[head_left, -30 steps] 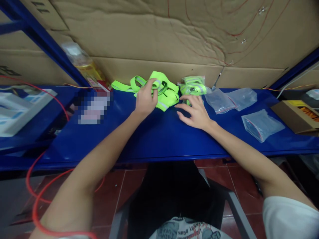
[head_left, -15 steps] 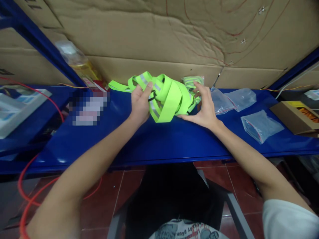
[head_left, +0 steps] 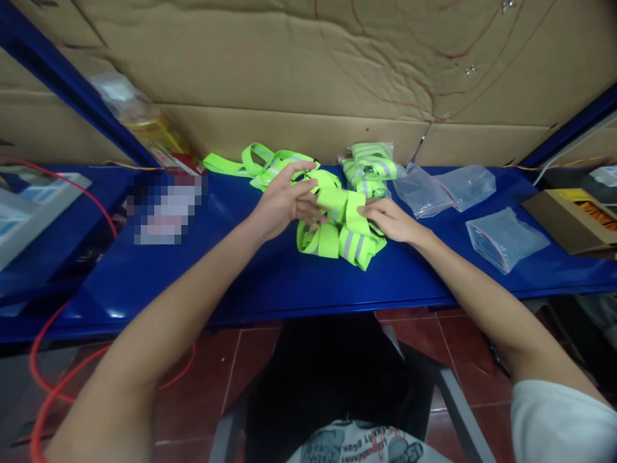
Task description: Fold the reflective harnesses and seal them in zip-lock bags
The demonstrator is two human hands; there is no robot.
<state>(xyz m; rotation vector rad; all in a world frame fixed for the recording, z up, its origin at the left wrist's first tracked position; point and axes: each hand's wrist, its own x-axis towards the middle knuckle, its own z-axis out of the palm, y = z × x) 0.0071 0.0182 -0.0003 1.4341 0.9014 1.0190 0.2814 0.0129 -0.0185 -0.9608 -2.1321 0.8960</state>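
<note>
A bundle of neon-green reflective straps (head_left: pixel 340 231) with grey stripes lies on the blue shelf (head_left: pixel 270 276). My left hand (head_left: pixel 284 202) rests on its left side, fingers curled round a strap. My right hand (head_left: pixel 390 218) grips the bundle's right end, fingers closed on the fabric. More loose green strap (head_left: pixel 241 166) trails toward the back left. A clear bag packed with folded green straps (head_left: pixel 369 168) stands just behind the bundle.
Three empty clear zip bags (head_left: pixel 504 239) lie to the right. An open cardboard box (head_left: pixel 573 222) sits at the far right. A plastic bottle (head_left: pixel 144 125) leans at the back left, with a red cable (head_left: pixel 62 379) below. Cardboard lines the back wall.
The strap bundle has come down and toward me onto the shelf, more gathered. Both hands moved with it, closing in on its two sides.
</note>
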